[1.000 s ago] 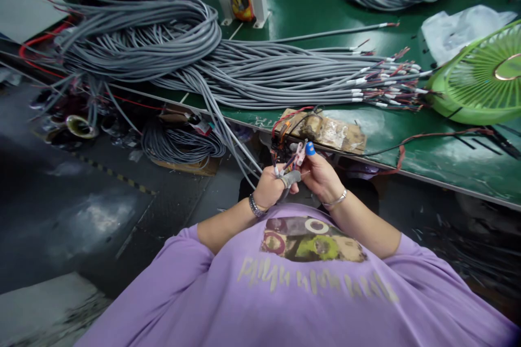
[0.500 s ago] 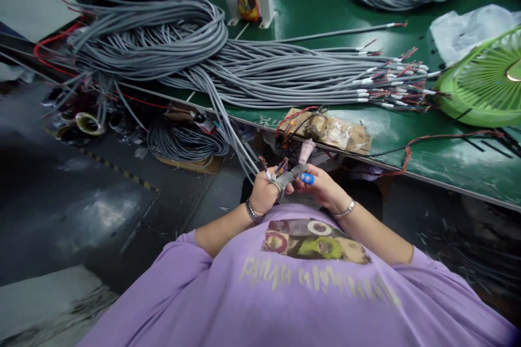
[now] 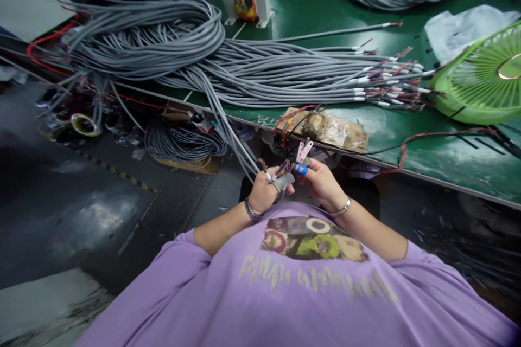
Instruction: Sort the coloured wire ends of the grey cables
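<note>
My left hand (image 3: 264,193), with grey wrapping on its thumb, is closed around the ends of several grey cables (image 3: 243,153). Bare coloured wires (image 3: 285,167) fan out of the cable ends between my hands. My right hand (image 3: 323,181) has a blue band (image 3: 301,169) on a finger and pinches a pink clothespin (image 3: 303,150), whose two legs point away from me. Its fingertips are close beside the wires; whether they touch them is hard to see.
A large bundle of grey cables (image 3: 260,78) with stripped ends lies along the green table (image 3: 309,5). A green fan (image 3: 480,81) stands at the right. Near the table edge is a taped wooden block (image 3: 345,134). Another cable coil (image 3: 185,138) sits low at the left.
My right hand has shifted its grip, and the pink clothespin has turned so both legs show. The coloured wires are more exposed now. My left hand keeps its hold on the cables.
</note>
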`<state>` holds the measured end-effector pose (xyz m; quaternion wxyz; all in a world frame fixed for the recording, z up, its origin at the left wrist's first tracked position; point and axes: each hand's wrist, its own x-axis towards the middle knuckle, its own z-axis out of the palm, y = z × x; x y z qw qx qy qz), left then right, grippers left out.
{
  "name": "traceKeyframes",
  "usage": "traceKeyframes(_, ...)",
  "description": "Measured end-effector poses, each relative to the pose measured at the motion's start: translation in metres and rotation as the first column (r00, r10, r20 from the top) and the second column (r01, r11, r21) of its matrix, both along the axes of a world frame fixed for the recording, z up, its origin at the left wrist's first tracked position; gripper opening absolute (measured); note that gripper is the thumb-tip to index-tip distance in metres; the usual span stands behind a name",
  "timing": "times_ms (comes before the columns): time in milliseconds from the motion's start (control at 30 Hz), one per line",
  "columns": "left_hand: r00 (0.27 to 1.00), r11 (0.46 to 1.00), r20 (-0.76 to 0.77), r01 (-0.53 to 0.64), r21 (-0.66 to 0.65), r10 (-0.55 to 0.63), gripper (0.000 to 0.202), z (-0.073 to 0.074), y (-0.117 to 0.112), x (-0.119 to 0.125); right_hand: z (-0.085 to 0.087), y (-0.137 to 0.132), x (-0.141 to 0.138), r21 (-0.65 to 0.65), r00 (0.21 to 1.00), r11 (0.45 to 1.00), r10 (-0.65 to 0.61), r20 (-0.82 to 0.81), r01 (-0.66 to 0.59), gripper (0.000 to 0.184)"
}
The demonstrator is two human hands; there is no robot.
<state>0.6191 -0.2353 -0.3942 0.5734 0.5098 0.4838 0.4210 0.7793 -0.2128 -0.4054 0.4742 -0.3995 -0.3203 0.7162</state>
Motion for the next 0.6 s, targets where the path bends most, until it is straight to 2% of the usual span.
traceKeyframes(133, 0.990, 0.992, 0.082, -0.107, -0.065, 0.112, 0.034, -0.0044, 0.0014, 0.0025, 0.0020, 0.0017, 0.0019, -0.046, 0.998, 0.998, 0.034, -0.044, -0.036, 0.035)
traceKeyframes(333, 0.996, 0.998, 0.065, -0.052, -0.047, 0.055, 0.038, -0.0050, 0.0024, 0.0047, 0.0044, -0.0008, -0.0026, -0.034, 0.993, 0.993, 0.112, -0.048, -0.114, 0.035)
traceKeyframes(467, 0.996, 0.998, 0.069, -0.046, -0.032, 0.049, 0.036, -0.0050, 0.0009, 0.0059, 0.0075, -0.0016, -0.0067, -0.064, 0.997, 0.996, 0.065, -0.038, -0.067, 0.034)
traceKeyframes(600, 0.990, 0.992, 0.080, -0.116, -0.052, 0.120, 0.034, -0.0064, -0.0002, 0.0060, 0.0056, -0.0031, -0.0057, -0.055, 1.000, 0.998, 0.007, -0.022, -0.008, 0.032)
